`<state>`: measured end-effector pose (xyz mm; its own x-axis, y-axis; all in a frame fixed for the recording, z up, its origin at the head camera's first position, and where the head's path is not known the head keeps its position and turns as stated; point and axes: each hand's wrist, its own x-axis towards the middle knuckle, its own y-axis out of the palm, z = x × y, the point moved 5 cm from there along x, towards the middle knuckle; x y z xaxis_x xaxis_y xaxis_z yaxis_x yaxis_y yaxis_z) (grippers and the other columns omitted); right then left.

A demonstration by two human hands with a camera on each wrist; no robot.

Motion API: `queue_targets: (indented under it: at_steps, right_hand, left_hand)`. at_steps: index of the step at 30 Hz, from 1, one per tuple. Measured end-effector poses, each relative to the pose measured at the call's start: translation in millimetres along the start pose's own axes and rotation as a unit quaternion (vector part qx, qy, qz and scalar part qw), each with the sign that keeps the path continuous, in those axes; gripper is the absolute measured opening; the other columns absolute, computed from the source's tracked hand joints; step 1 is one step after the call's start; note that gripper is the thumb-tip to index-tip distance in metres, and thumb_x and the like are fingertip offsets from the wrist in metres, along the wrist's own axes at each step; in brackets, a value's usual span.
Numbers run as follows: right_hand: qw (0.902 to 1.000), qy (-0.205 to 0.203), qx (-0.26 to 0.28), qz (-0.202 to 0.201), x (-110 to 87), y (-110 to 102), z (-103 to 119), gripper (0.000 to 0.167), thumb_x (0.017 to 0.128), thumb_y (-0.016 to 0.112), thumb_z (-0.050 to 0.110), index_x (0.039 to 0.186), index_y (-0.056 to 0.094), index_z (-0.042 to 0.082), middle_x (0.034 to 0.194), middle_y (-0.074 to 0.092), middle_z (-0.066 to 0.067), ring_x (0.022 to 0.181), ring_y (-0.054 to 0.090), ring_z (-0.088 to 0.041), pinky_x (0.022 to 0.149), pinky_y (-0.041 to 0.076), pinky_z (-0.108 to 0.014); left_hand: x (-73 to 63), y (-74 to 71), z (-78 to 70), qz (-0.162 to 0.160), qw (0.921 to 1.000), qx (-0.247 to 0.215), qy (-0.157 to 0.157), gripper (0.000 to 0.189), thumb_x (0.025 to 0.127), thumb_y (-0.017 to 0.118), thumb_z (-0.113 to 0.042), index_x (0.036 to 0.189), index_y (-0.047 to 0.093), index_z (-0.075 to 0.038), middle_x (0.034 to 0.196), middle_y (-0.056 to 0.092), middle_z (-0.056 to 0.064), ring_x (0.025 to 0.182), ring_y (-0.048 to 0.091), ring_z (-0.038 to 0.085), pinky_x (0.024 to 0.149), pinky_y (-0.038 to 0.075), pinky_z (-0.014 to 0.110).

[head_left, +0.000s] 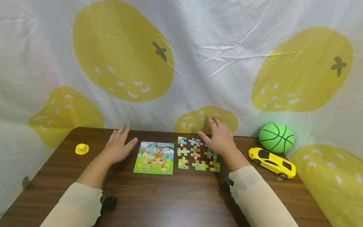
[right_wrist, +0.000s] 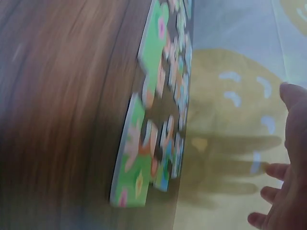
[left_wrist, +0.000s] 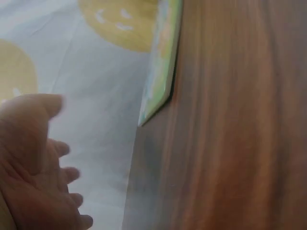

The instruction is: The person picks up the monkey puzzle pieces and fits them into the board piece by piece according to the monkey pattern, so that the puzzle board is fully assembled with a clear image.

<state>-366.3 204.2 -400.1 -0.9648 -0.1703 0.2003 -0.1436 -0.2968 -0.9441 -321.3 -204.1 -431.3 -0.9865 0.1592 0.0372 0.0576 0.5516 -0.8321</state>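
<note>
My left hand [head_left: 117, 145], fingers spread and holding nothing, is above the table just left of a square picture board [head_left: 154, 162] showing a monkey. In the left wrist view the board's edge [left_wrist: 168, 72] lies beyond the thumb. My right hand [head_left: 219, 137] hovers over the upper right of several loose jigsaw pieces [head_left: 200, 165], its fingers extended and empty. The hand hides part of the right-hand pieces. In the right wrist view the pieces [right_wrist: 132, 163] lie flat on the wood in spaced rows, apart from the fingers [right_wrist: 278, 170].
A yellow rubber duck [head_left: 82, 149] sits at the left of the brown table [head_left: 175, 201]. At the right stand a yellow toy car [head_left: 272, 162] and a green ball [head_left: 276, 137] with black lines. Behind the table hangs a white curtain [head_left: 210, 72] with yellow fruit prints.
</note>
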Motion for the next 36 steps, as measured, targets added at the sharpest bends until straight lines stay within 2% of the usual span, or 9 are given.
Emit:
queue_targets:
  at_steps: [3, 7, 13, 19, 22, 28, 36]
  right_hand:
    - [0.9994, -0.021, 0.024, 0.011, 2.0, 3, 12, 0.089, 0.103, 0.049, 0.073, 0.174, 0.016, 0.028, 0.177, 0.028, -0.014, 0.162, 0.029, -0.044, 0.125, 0.028, -0.074]
    - [0.9958, -0.044, 0.072, 0.037, 6.2, 10, 27, 0.088, 0.104, 0.053, 0.069, 0.173, 0.021, 0.025, 0.177, 0.029, -0.012, 0.164, 0.029, -0.042, 0.130, 0.028, -0.067]
    - [0.9873, -0.060, 0.125, 0.077, 16.1, 27, 37, 0.087, 0.104, 0.063, 0.058, 0.173, 0.021, 0.028, 0.177, 0.031, -0.008, 0.164, 0.029, -0.036, 0.130, 0.031, -0.063]
    - [0.9772, -0.053, 0.167, 0.119, 21.5, 43, 41, 0.086, 0.101, 0.070, 0.054, 0.171, 0.027, 0.030, 0.177, 0.033, -0.003, 0.163, 0.033, -0.036, 0.128, 0.034, -0.064]
    - [0.9745, -0.041, 0.175, 0.135, 23.8, 50, 40, 0.080, 0.101, 0.072, 0.050, 0.169, 0.033, 0.031, 0.175, 0.038, -0.003, 0.163, 0.034, -0.035, 0.127, 0.036, -0.064]
    - [0.9719, -0.040, 0.174, 0.154, 31.1, 62, 37, 0.067, 0.101, 0.077, 0.034, 0.162, 0.049, 0.027, 0.163, 0.055, -0.004, 0.156, 0.046, -0.035, 0.122, 0.045, -0.060]
    - [0.9695, -0.054, 0.157, 0.180, 41.2, 68, 40, 0.064, 0.098, 0.081, 0.024, 0.157, 0.056, 0.022, 0.154, 0.063, -0.004, 0.149, 0.053, -0.033, 0.120, 0.048, -0.056]
  left_hand:
    - [-9.0, 5.0, -0.4, 0.021, 0.9995, -0.019, 0.015, 0.087, 0.111, 0.048, -0.055, 0.172, 0.011, -0.005, 0.179, 0.006, 0.029, 0.162, 0.000, 0.060, 0.126, 0.005, 0.081]
    - [-20.1, 9.7, -3.5, 0.048, 0.9975, -0.037, 0.037, 0.088, 0.109, 0.057, -0.048, 0.172, 0.013, -0.005, 0.179, 0.009, 0.028, 0.162, 0.005, 0.059, 0.125, 0.009, 0.082]
    - [-28.7, 18.9, -5.7, 0.113, 0.9905, -0.021, 0.075, 0.089, 0.105, 0.066, -0.043, 0.173, 0.018, -0.010, 0.180, 0.011, 0.022, 0.162, 0.012, 0.058, 0.123, 0.018, 0.083]
    - [-32.3, 26.5, -2.1, 0.165, 0.9831, -0.005, 0.079, 0.089, 0.103, 0.068, -0.045, 0.172, 0.023, -0.012, 0.182, 0.013, 0.016, 0.165, 0.014, 0.052, 0.126, 0.021, 0.078]
    - [-32.9, 29.4, -1.3, 0.180, 0.9805, 0.001, 0.078, 0.089, 0.102, 0.069, -0.047, 0.171, 0.026, -0.012, 0.182, 0.014, 0.015, 0.165, 0.012, 0.052, 0.126, 0.019, 0.079]
    - [-34.3, 32.9, -0.4, 0.196, 0.9771, 0.019, 0.082, 0.084, 0.101, 0.070, -0.045, 0.170, 0.032, -0.015, 0.181, 0.019, 0.011, 0.165, 0.009, 0.053, 0.126, 0.015, 0.081]
    - [-37.7, 30.8, -3.9, 0.202, 0.9756, 0.034, 0.078, 0.081, 0.101, 0.072, -0.043, 0.169, 0.035, -0.018, 0.181, 0.022, 0.008, 0.165, 0.008, 0.054, 0.123, 0.015, 0.084]
